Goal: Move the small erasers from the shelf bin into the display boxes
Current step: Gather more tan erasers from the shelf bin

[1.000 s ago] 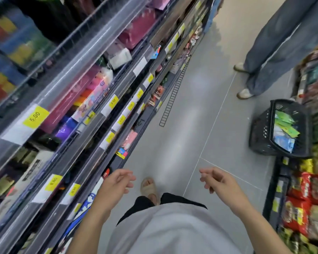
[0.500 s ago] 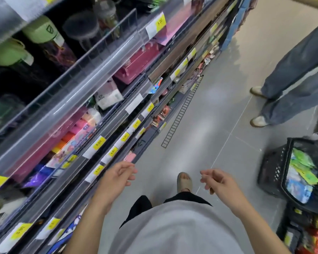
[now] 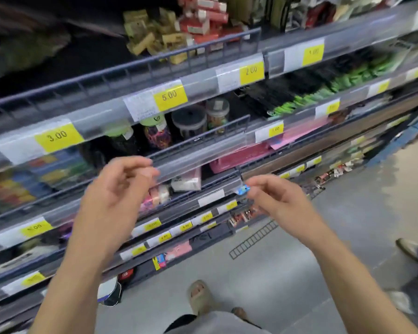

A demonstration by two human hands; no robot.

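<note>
My left hand is raised in front of the middle shelves, fingers loosely curled and holding nothing. My right hand hangs level with it, also holding nothing; its fingertips are beside a small blue packet at a shelf edge. On the top shelf lies a heap of small tan blocks behind a wire rail, with red-and-white boxes next to them. Small pink and white blocks sit on the shelf just right of my left hand. Blur keeps me from telling which are the erasers.
Shelf rails carry yellow price tags. Jars with lids stand on the second shelf and a pink case lies below. A black wire grid lies on the floor. Another person's shoe is at the right edge.
The view has swung up from the floor and aisle to the shelves. Both hands rose from waist height to shelf level. The black basket is out of view.
</note>
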